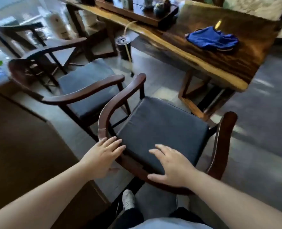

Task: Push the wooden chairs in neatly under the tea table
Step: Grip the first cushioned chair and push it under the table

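Spread fingers (118, 147) of the left hand (102, 156) and right hand (173, 167) lie flat, gripping nothing, on the curved back rail of the near wooden chair (161, 124), which stands clear of the tea table's tabletop (219, 52). A second chair (80, 86) stands just beside it. A blue cloth (211, 38) lies on the tabletop.
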`<act>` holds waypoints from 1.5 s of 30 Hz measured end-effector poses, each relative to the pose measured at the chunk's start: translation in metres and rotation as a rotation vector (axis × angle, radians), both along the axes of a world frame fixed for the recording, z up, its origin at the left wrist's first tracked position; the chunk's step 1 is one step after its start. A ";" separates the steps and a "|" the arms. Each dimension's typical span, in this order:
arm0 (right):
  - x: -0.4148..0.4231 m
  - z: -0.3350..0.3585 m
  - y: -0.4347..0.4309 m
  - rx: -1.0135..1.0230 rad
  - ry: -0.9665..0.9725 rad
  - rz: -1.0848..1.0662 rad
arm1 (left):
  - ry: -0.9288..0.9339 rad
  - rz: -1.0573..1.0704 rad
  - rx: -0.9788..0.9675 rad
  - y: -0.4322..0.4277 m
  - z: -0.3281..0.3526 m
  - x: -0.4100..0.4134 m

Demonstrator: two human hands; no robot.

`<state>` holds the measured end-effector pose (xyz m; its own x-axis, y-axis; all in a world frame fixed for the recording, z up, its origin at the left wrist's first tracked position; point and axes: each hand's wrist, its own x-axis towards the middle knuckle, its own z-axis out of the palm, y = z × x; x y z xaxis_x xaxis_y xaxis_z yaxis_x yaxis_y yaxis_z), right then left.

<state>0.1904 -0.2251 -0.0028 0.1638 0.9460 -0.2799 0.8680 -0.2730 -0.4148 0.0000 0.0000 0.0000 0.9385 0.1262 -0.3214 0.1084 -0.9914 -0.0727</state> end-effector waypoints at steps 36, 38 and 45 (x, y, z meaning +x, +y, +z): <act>-0.028 -0.073 0.001 -0.087 -0.014 -0.502 | -0.073 -0.429 -0.154 0.052 -0.038 0.084; -0.016 -0.078 -0.002 -0.159 -0.056 -0.392 | -0.073 -0.392 -0.140 0.045 -0.041 0.087; 0.025 -0.067 -0.011 -0.198 0.015 -0.227 | -0.135 -0.382 -0.132 0.035 -0.031 0.110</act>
<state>0.2155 -0.2362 -0.0703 0.3594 0.8123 -0.4594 0.7698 -0.5363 -0.3461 0.1103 0.0349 -0.0311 0.9446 -0.2730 -0.1824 -0.2689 -0.9620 0.0470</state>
